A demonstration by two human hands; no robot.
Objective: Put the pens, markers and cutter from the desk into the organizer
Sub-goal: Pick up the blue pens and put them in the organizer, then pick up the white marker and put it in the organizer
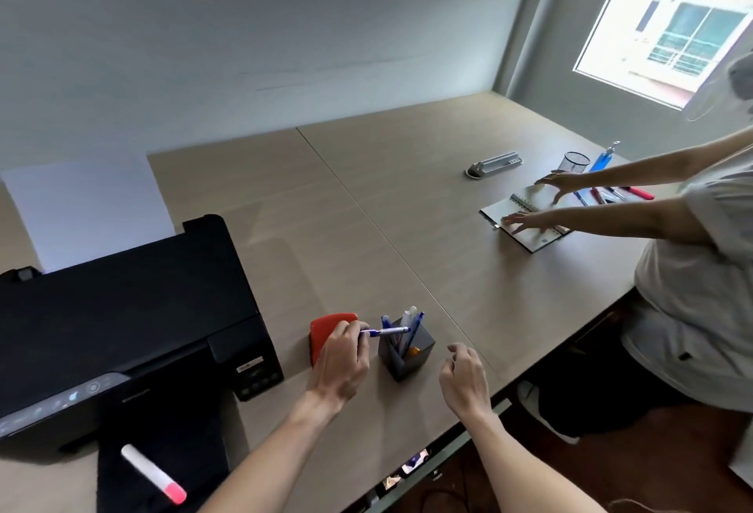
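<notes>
The left hand (342,353) pinches a blue pen (387,332) lying level, tip toward the organizer (405,353) just right of it, while the right hand (464,382), loosely curled, holds nothing.

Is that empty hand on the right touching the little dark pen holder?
Apart. The head view shows a strip of bare desk between the right hand and the pen holder; the hand is loosely curled beside it, holding nothing.

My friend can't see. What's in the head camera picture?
The left hand holds a blue pen over a dark organizer already holding pens, and the right hand hovers empty beside it. A black printer sits left; another person touches a notebook farther away.
</notes>
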